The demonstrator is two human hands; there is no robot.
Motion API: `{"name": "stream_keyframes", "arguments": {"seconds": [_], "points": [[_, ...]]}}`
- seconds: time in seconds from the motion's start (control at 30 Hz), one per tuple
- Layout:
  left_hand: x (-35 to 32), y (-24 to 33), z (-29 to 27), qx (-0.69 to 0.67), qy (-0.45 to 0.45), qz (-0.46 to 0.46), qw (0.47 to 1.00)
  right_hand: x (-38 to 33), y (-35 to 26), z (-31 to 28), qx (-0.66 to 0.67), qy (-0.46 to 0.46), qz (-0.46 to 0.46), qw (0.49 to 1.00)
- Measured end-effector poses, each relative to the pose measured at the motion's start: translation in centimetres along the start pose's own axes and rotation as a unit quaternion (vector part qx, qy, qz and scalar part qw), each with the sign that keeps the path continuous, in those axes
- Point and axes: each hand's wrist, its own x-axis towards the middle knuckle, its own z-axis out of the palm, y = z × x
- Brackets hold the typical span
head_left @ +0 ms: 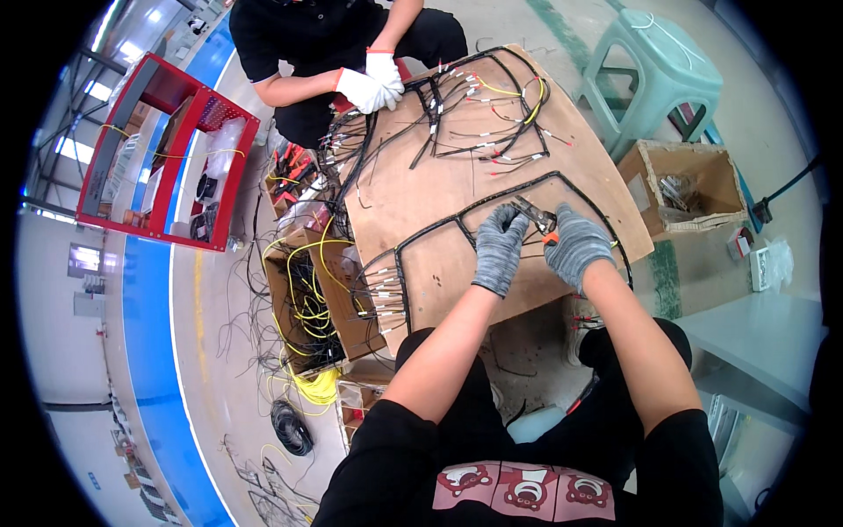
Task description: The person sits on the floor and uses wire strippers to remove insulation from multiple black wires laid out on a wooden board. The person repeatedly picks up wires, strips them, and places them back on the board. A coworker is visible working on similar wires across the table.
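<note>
My right hand (580, 246), in a grey knit glove, is closed around orange-handled pliers (537, 213). Their metal jaws point up and left. Close by on the left, my left hand (499, 250), in a matching glove, has its fingers pinched beside the jaws; what they hold is too small to name. Both hands are above a wooden board (452, 285), over a black taped wire harness (428, 230). The harness branches across the near half of the board, and several white-tagged wire ends (383, 290) fan out at its left.
Across the board, a person with white gloves (369, 88) sits by another harness (435, 101). A green stool (654, 75) and a cardboard box (689, 167) stand at the right. At the left are a wire-filled box (307, 299), a yellow wire coil (314, 386) and a red rack (167, 149).
</note>
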Motion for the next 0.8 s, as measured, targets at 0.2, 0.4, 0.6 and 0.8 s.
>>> {"name": "stream_keyframes", "arguments": {"seconds": [0.2, 0.4, 0.6, 0.8], "points": [[-0.1, 0.1, -0.2, 0.014, -0.012, -0.024, 1.000, 0.0, 0.3, 0.4, -0.017, 0.019, -0.014, 1.000], [-0.1, 0.4, 0.0, -0.009, -0.007, -0.034, 0.999, 0.0, 0.7, 0.1, -0.005, 0.011, -0.019, 1.000], [-0.1, 0.1, 0.0, -0.034, -0.010, -0.048, 0.998, -0.2, 1.1, 0.7, 0.022, 0.048, -0.035, 0.998], [-0.5, 1.1, 0.1, -0.036, -0.001, -0.037, 0.999, -0.2, 0.7, 0.4, 0.005, 0.034, -0.022, 0.999]]}}
